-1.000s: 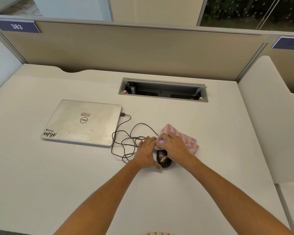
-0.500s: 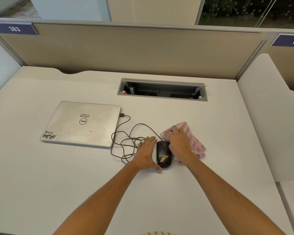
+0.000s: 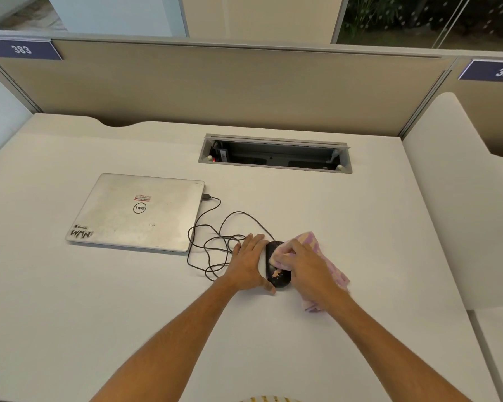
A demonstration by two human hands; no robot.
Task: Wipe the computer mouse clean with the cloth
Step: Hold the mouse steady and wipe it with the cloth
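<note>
A black wired computer mouse [image 3: 278, 278] lies on the white desk [image 3: 128, 300], with a pale orange smear on its near half. My left hand [image 3: 249, 264] lies against its left side, fingers together, thumb at its near end. My right hand [image 3: 305, 264] presses a pink and purple checked cloth [image 3: 325, 265] onto the mouse's far right part. The cloth trails off to the right under my wrist. The far half of the mouse is hidden by cloth and fingers.
A shut silver laptop [image 3: 137, 211] lies to the left, with the mouse's black cable [image 3: 212, 242] coiled loosely between it and my left hand. An open cable tray [image 3: 275, 153] is sunk into the desk further back. Beige partitions [image 3: 215, 85] close the back and sides.
My right hand, which had slid the cloth off to the right of the mouse half a second ago, has brought it back onto the mouse. My left hand has stayed in place.
</note>
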